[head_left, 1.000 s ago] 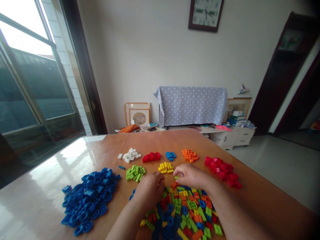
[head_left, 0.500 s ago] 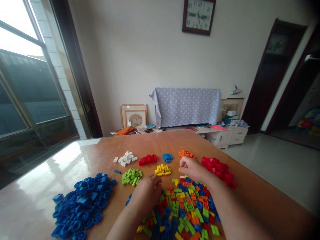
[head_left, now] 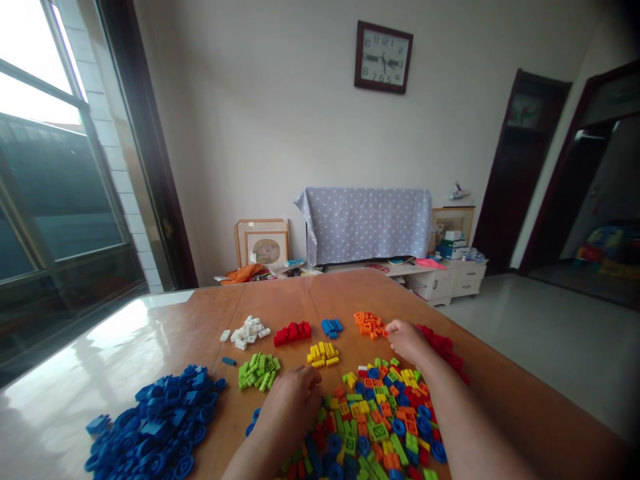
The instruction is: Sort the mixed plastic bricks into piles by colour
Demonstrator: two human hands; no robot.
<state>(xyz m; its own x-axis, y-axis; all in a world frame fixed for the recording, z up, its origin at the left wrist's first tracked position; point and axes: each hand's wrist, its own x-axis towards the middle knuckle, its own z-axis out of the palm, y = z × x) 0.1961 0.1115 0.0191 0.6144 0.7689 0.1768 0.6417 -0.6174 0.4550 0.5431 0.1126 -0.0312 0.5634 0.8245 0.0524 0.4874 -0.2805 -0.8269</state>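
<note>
My right hand (head_left: 409, 341) is closed, its fingertips pinched together at the right edge of a small pile of orange toy bricks (head_left: 368, 323). An orange brick shows right at the fingertips; whether they grip it is unclear. My left hand (head_left: 295, 395) curls, palm down, over the left edge of a spread of mixed-colour bricks (head_left: 380, 427). Its fingertips are hidden, so what they hold cannot be seen. Near it lie a lime green pile (head_left: 260, 371) and a yellow pile (head_left: 323, 355). Red bricks (head_left: 445, 348) lie partly behind my right hand and forearm.
A big heap of blue pieces (head_left: 155, 420) covers the left of the wooden table (head_left: 200, 320). Farther back are white bricks (head_left: 247, 332), red bricks (head_left: 293, 333) and blue bricks (head_left: 331, 327). One dark blue brick (head_left: 229, 361) lies alone. A low white cabinet (head_left: 450, 283) stands beyond.
My right hand has moved from in front of the orange pile to its right side, uncovering more orange bricks. My left hand stays about where it was. The view has tilted up slightly.
</note>
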